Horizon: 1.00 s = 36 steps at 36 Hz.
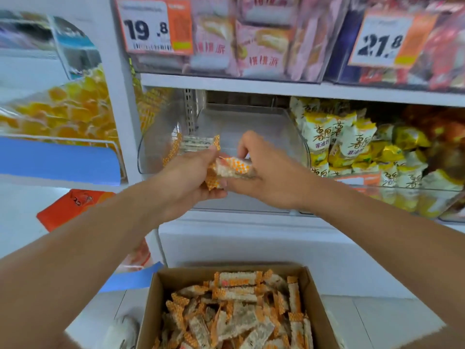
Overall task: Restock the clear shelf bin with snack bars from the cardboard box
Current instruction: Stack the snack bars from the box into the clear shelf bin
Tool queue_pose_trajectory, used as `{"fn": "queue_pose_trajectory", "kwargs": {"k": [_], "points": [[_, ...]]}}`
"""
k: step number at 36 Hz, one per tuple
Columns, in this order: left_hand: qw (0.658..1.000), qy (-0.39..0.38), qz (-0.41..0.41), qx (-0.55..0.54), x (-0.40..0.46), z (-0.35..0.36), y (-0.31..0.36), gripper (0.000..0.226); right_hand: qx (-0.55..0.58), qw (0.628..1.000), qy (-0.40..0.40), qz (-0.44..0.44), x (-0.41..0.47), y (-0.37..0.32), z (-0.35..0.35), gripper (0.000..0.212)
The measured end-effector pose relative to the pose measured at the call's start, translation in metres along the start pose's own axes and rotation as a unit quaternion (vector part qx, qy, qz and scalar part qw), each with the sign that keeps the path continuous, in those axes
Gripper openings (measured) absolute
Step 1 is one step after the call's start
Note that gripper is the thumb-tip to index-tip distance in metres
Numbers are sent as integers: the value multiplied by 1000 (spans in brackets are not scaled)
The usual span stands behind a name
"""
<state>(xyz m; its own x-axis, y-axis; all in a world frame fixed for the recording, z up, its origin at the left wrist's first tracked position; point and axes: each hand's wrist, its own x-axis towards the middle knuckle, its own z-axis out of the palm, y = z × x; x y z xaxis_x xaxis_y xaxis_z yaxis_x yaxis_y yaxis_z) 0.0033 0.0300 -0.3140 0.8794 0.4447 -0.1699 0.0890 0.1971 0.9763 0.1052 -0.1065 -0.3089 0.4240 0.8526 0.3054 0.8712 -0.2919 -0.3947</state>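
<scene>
Lining white shelves (251, 86), clear bins (299, 137); cardboard box (151, 306) below.

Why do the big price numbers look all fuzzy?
Head view: the price tags up top are smeared by blur, as is the far left edge; the wide lens bends the shelf; the hands and cardboard box look sharper.

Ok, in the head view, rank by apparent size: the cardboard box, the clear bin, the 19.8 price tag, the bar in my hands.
1. Cardboard box, though nearness inflates it
2. Clear bin, similar, so unsure
3. 19.8 price tag
4. Bar
</scene>
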Motion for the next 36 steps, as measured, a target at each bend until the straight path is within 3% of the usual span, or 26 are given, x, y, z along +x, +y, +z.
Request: {"fn": "queue_pose_trajectory", "kwargs": {"k": [3, 6, 9, 15, 17, 21, 24, 29, 31, 36], "points": [[1000, -17, 11, 18, 12, 2, -2, 40, 90, 995, -43, 6, 8, 14, 3, 54], [998, -42, 15, 32, 27, 7, -1, 49, 103, 992, -66, 1, 16, 22, 3, 64], [995, -94, 17, 36, 38, 9, 3, 75, 123, 990, -71, -7, 29, 25, -1, 81], [992, -80, 73, 57, 55, 2, 10, 24, 112, 990, -80, 16, 55, 31, -1, 125], [994, -82, 64, 46, 61, -5, 13, 20, 155, 983, -92, 42, 62, 37, -11, 116], [995, -60, 84, 2, 72, -25, 27, 10, 282, 951, -75, 100, 74, 48, -25, 57], [989, -48, 137, 1, 78, -41, 36, 16, 398, 897, -85, 175, 76, 61, -18, 49], [978, -29, 198, 66, 90, -59, 28, 21, 530, 822, -112, 174, 85, 61, 4, 50], [977, -18, 195, 81, 96, -64, 24, 18, 526, 828, -115, 156, 92, 62, 10, 52], [975, -37, 160, 152, 101, -80, 14, 39, 393, 898, -137, 140, 104, 70, 23, 56]]}}
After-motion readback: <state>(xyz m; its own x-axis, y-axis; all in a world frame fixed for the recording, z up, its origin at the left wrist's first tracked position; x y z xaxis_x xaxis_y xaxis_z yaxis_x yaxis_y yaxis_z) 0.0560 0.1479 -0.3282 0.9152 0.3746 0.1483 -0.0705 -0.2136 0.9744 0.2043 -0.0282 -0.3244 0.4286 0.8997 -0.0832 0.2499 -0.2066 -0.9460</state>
